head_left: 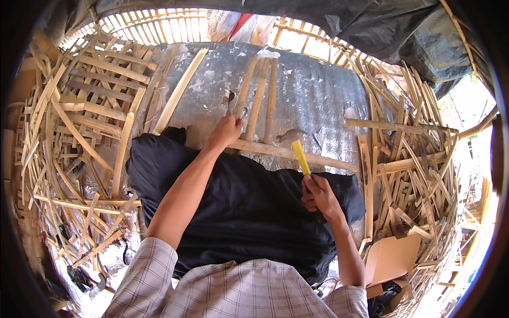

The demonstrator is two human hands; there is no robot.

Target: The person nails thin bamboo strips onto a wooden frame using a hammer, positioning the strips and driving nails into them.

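My right hand (pixel 319 197) is closed around the yellow handle of a hammer (pixel 300 158). The hammer's blurred grey head is above a horizontal wooden strip (pixel 297 152). At the strip's left end, my left hand (pixel 225 130) is closed with its fingertips pinched together. Whatever it pinches is too small to make out; a little shiny metal shows beside the fingers. Three upright bamboo slats (pixel 256 100) run away from the horizontal strip, side by side on a grey metal sheet (pixel 323 90). Dark cloth (pixel 249 212) covers my lap, below both hands.
A pale split bamboo strip (pixel 181 90) lies left of the slats. Bamboo lattice and loose strips (pixel 101 106) crowd the left side. More split pieces (pixel 411 175) are heaped at the right, near an open cardboard box (pixel 391 258). Black plastic sheeting (pixel 392 37) hangs at the far right.
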